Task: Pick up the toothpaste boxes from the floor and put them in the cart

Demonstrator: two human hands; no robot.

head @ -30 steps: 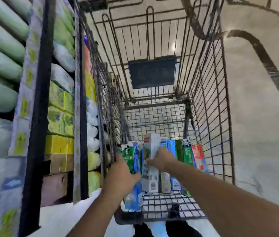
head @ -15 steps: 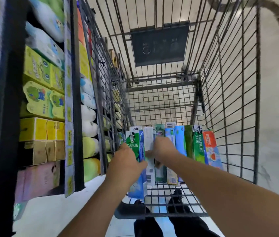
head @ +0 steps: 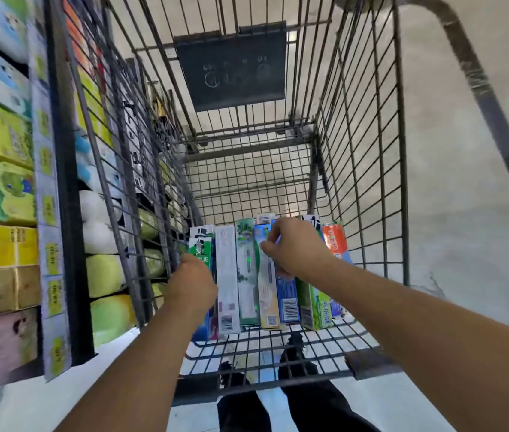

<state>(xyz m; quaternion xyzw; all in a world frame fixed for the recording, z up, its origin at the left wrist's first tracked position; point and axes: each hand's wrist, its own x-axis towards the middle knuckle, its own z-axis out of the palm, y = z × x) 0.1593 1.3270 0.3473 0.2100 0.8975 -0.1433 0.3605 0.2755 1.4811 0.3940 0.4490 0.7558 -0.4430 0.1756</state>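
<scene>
Store shelf [head: 6,194] of green and yellow packs at left. Grey wire shopping cart [head: 368,169]: upright toothpaste boxes [head: 248,275] line its near edge. Left hand [head: 192,283], grip curled on the green-white end box [head: 200,247]; right hand [head: 296,246] pinches a middle box.

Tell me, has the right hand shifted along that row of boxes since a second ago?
Yes. The right hand has moved rightward along the row of toothpaste boxes, from the white box by the left hand toward the orange box at the row's far end.
</scene>
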